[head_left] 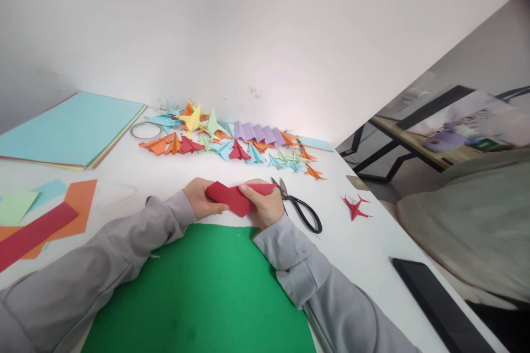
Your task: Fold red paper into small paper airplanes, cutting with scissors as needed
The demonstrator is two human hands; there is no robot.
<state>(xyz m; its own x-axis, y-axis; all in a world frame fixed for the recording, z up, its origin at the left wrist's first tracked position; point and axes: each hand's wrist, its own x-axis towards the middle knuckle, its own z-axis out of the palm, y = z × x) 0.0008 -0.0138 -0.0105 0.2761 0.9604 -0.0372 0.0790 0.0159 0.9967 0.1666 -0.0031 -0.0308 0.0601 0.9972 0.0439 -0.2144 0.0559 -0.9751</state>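
A folded piece of red paper is held between my two hands, just past the top edge of a green sheet. My left hand pinches its left end, thumb in front. Its right part lies in my right hand, with the thumb pressed on top and a pointed tip sticking out beyond the fingers. Black-handled scissors lie right beside my right hand, blades slightly apart. The fingers behind the paper are mostly hidden.
Several folded paper figures in many colours line the wall, with a pleated purple paper among them. Coloured sheets and cut strips lie left. A red paper figure and a black tablet-like device lie right, near a person's sleeve.
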